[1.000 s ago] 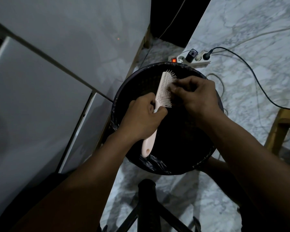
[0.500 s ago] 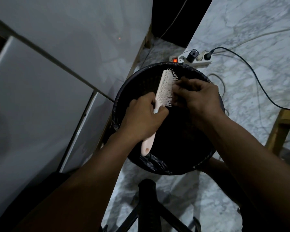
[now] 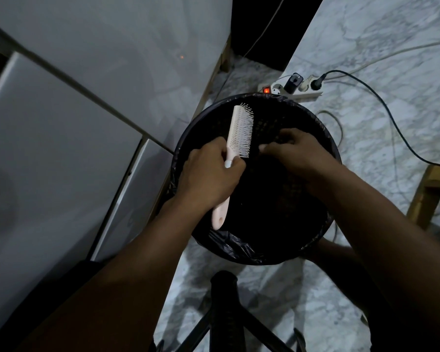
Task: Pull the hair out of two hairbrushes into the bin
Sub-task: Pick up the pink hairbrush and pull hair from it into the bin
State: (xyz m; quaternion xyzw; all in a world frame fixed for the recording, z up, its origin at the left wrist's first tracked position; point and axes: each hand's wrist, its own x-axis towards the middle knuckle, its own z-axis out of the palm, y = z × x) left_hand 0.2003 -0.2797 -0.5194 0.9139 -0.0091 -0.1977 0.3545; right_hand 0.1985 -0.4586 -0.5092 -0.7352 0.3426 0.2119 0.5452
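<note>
Left hand point(image 3: 208, 179) clenched on brush point(image 3: 236, 148) handle, bristles held over bin point(image 3: 323, 224). Right hand point(image 3: 297, 156) had come off bristles, now just beside them, fingertips pinched; hair in pinch not discernible. Judged: one pull done, drop into bin next.

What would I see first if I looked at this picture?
First you'd spot the pale hairbrush, bright against the dark round bin it's held over, in the middle of the picture. The left hand grips its handle, while the right hand sits just right of the bristles with its fingers pinched together. Behind the bin, a little red light glows on a power strip on the marble floor.
</note>
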